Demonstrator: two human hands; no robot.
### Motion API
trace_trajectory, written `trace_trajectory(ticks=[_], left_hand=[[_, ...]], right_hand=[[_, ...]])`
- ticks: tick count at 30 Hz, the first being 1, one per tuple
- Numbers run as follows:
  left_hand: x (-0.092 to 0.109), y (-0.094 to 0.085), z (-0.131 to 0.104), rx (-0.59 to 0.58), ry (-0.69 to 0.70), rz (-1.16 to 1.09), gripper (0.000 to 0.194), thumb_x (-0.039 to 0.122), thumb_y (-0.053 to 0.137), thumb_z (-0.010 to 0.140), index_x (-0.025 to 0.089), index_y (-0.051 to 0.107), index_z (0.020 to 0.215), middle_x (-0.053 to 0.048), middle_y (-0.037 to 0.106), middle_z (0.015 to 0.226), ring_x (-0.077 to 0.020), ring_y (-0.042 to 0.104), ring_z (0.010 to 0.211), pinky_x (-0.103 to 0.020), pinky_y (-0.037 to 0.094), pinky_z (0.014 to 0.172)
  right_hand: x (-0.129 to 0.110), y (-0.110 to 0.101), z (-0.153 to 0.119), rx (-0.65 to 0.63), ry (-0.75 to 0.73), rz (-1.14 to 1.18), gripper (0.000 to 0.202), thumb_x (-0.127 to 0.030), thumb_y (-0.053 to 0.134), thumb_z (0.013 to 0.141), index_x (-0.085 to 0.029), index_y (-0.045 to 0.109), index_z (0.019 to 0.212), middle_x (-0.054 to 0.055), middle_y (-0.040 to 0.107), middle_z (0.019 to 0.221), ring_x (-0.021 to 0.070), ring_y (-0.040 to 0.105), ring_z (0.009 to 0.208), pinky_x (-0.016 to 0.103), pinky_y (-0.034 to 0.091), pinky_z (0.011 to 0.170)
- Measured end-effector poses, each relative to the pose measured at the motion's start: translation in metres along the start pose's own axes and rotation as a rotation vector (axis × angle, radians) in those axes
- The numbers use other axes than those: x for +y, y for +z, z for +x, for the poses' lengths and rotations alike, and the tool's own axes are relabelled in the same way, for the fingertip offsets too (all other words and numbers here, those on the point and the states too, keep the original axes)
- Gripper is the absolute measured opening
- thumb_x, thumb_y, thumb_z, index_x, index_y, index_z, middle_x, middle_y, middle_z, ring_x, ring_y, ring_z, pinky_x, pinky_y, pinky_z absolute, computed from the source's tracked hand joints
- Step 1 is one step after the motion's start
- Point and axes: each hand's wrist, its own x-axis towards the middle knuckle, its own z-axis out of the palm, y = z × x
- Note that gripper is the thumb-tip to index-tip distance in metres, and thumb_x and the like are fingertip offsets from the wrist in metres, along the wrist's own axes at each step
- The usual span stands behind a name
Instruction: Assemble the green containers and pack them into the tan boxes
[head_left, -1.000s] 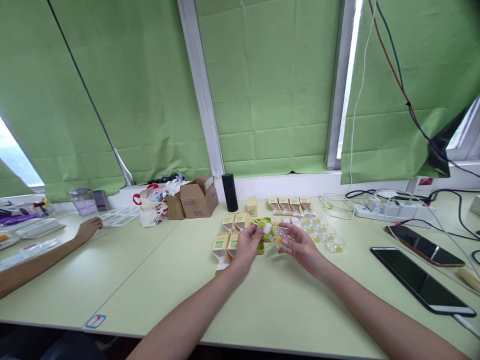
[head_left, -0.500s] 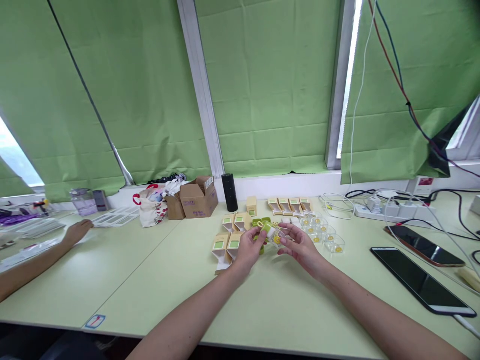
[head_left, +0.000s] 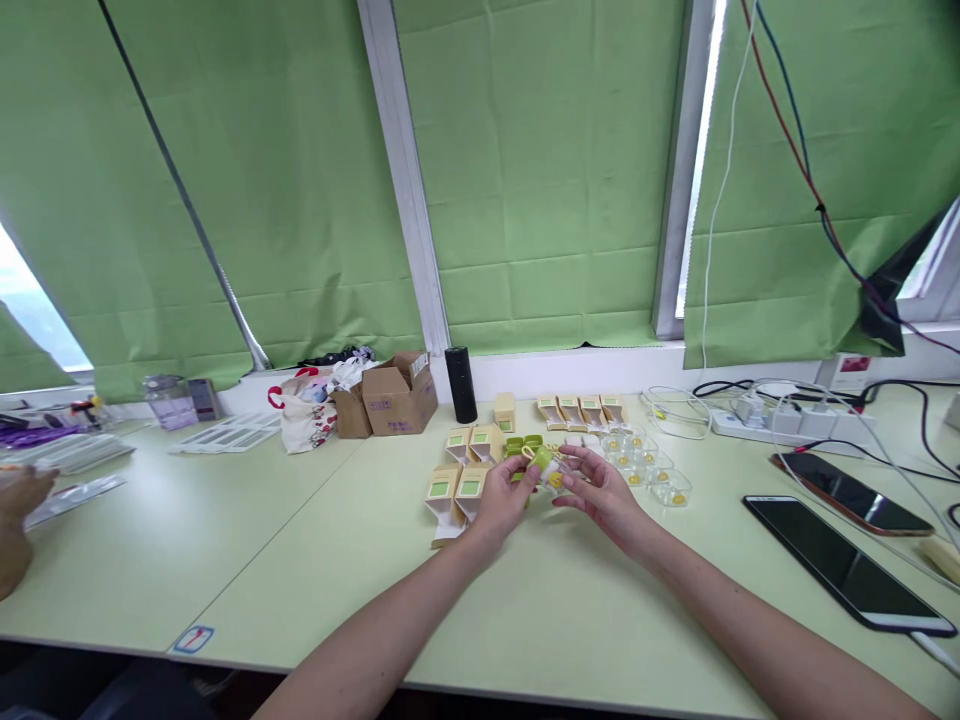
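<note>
My left hand [head_left: 504, 497] pinches the green top of a small clear case [head_left: 553, 474] with a yellow piece inside. On its other side, my right hand [head_left: 600, 492] grips the clear part between thumb and fingers. Green caps [head_left: 523, 442] lie just behind my hands. To the left stand small open cartons [head_left: 442, 484] with green squares, in two rows. Several clear cases [head_left: 637, 458] with yellow pieces are grouped at the right, and more open cartons [head_left: 581, 410] line up behind.
A black cylinder [head_left: 460, 385], a cardboard box [head_left: 399, 398] and a white bag [head_left: 301, 420] stand at the back. Two phones [head_left: 846, 560] and a power strip [head_left: 787, 425] with cables are on the right. Another person's hand [head_left: 22, 510] is at the far left.
The green top and clear case now sit closer together between my hands, which have barely shifted. The other person's hand has drawn back toward the left edge.
</note>
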Motion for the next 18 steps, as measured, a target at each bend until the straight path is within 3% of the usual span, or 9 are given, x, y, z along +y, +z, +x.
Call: trace_trajectory(ticks=[10,18], left_hand=[[-0.002,-0.001,-0.001,-0.019,-0.016,-0.036,0.061,0.069,0.085,0.077,0.014,0.076,0.101,-0.007,0.074,0.095,-0.0140,0.062,0.075,-0.026,0.051,0.071],[-0.003,-0.002,-0.003,-0.054,0.029,-0.045,0.056,0.064,0.083,0.082,0.014,0.078,0.110,-0.012,0.077,0.108,-0.0251,0.072,0.101,-0.034,0.057,0.089]], right_hand=[[0.007,-0.004,0.002,-0.001,-0.015,-0.056,0.063,-0.044,0.100,0.067,-0.028,0.071,0.121,0.003,0.059,0.116,0.0225,0.072,0.098,0.051,0.066,0.091],[0.018,-0.012,0.009,-0.052,-0.082,-0.206,0.066,-0.045,0.097,0.068,-0.028,0.067,0.124,0.006,0.065,0.119,0.0237,0.069,0.102,0.046,0.064,0.091]])
